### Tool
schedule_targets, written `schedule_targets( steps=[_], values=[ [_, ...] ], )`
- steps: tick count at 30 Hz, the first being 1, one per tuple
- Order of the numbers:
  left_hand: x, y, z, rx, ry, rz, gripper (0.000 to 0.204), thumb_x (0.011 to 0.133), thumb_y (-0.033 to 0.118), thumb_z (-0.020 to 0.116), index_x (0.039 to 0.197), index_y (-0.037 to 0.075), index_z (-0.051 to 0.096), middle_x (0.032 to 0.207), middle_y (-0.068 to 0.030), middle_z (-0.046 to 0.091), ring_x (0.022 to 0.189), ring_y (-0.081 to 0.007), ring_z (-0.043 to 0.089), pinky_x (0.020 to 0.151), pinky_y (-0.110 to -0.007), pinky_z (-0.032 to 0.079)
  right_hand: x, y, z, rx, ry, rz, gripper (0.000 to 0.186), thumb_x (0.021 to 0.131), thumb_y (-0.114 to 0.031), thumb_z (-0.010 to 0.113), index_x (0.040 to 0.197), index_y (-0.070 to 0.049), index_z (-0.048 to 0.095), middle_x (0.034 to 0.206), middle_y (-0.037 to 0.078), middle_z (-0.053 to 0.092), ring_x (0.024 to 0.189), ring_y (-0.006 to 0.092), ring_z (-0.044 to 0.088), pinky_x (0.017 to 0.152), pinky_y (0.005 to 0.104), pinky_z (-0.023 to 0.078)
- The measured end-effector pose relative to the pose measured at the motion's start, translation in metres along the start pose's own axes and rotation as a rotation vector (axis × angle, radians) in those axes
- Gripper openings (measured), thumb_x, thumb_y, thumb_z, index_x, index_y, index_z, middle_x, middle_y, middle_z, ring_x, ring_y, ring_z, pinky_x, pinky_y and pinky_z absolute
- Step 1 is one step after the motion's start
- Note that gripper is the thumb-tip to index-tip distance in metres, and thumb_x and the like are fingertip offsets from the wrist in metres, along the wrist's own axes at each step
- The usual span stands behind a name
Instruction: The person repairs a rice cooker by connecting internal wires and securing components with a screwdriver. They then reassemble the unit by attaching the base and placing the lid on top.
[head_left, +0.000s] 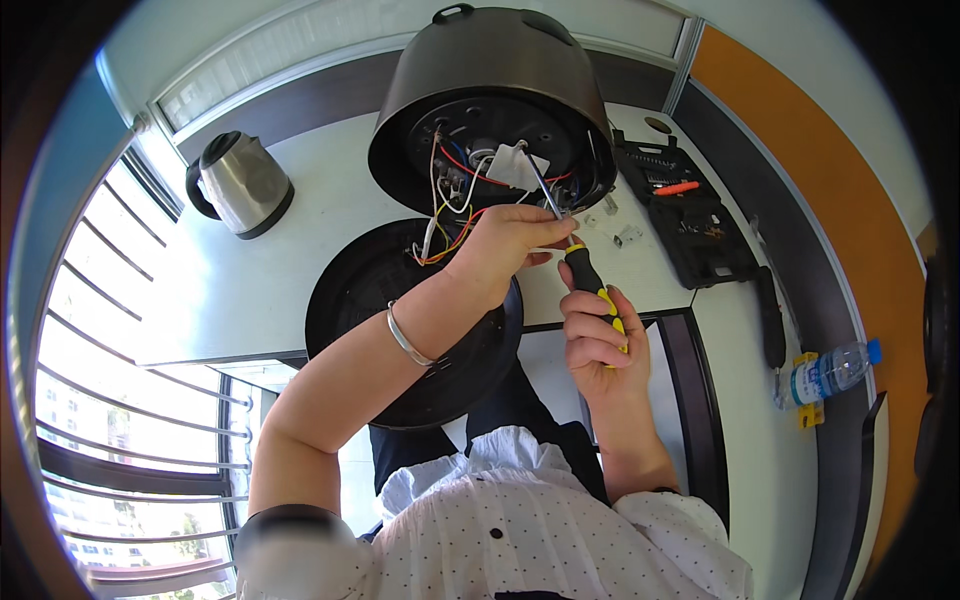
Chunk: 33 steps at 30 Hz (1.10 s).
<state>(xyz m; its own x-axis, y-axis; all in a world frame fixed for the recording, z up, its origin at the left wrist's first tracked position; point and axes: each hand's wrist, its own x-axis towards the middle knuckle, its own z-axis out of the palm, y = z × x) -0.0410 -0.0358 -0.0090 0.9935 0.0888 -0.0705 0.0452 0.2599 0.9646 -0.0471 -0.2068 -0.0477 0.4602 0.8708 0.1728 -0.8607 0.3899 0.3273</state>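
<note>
Dotted white shirt (500,540) at six o'clock, nearest my remote view; beyond it, one yellow-and-black screwdriver (584,268) toward two.
Left to right I see a steel kettle (243,188) at ten, a round black cover (350,285) near centre, and a dark housing (490,60) at twelve, its wired underside facing me. The left hand (505,240) pinches the shaft, fingers nearly closed; the right hand (595,335) wraps the handle. The tip reaches into the housing; I can't tell what it touches. An open tool case (700,235) lies at two, a bottle (825,375) at three.
</note>
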Motion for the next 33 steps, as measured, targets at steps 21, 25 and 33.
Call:
schedule_targets(
  steps=[21, 25, 33],
  values=[
    [-0.005, 0.000, 0.004, 0.383, 0.152, 0.097, 0.031, 0.083, 0.025, 0.065, 0.096, -0.003, 0.064, 0.084, -0.0088, 0.064, 0.081, -0.0143, 0.058, 0.071, -0.028, 0.044, 0.002, -0.004, -0.009, -0.399, 0.067, -0.057, 0.047, 0.089, -0.017, 0.042, 0.130, 0.005, 0.033, 0.081, 0.007, 0.043, 0.055, 0.0103, 0.041, 0.036, 0.0211, 0.035],
    [-0.015, 0.004, -0.005, 0.268, 0.123, 0.059, 0.038, 0.085, 0.025, 0.060, 0.111, -0.003, 0.057, 0.095, -0.0119, 0.063, 0.095, -0.0190, 0.059, 0.078, -0.030, 0.047, -0.006, -0.008, -0.011, -0.695, 0.123, -0.120, 0.045, 0.087, -0.017, 0.045, 0.126, 0.004, 0.038, 0.077, 0.006, 0.049, 0.052, 0.0100, 0.044, 0.038, 0.0226, 0.037],
    [-0.005, 0.004, -0.024, 0.062, 0.138, 0.086, 0.063, 0.085, 0.010, 0.054, 0.135, -0.010, 0.021, 0.119, -0.0243, 0.049, 0.106, -0.0324, 0.055, 0.091, -0.038, 0.046, -0.053, -0.004, -0.026, -1.166, 0.242, -0.570, 0.043, 0.082, -0.004, 0.049, 0.123, 0.005, 0.042, 0.072, 0.010, 0.054, 0.048, 0.0143, 0.049, 0.038, 0.0268, 0.043]
  ],
)
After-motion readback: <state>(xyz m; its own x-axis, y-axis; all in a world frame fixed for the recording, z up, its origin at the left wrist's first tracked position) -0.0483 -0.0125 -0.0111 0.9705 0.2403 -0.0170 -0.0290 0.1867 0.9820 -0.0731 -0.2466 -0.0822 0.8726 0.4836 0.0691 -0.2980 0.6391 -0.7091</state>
